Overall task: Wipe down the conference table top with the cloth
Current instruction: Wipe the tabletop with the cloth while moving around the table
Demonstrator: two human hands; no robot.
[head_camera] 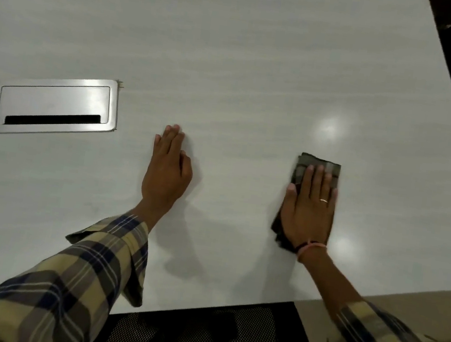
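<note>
Your right hand [310, 209] lay flat on the folded cloth [317, 168], fingers straight and close together, pressing it down onto the bench [234, 56]. That grip was open: nothing was curled round the cloth, the palm and fingers simply bore on it. The cloth was dark and greyish with a faint check, and it sat on the right part of the bench top, near the front edge. Its far end stuck out past your fingertips, and a darker fold showed at the left of your wrist. You wore a ring [323, 200] on one finger of that hand and a pink band with a dark one beside it [309, 248] at the wrist.

Your left hand [168, 170] rested on the bare bench top, well apart from the cloth, to its left. Its fingers were extended and together, pointing away from you, and the hand held nothing, so that grip was open too.

Further left, a brushed metal cable box [53, 106] was set flush into the bench, its lid closed with a dark slot along the near side. The bench top was pale grey with a faint grain, and two soft glints of light lay on it near the right hand.

Both your sleeves were plaid, yellow and navy [81, 281]. Below the front edge of the bench a black mesh chair back [209, 339] showed.
</note>
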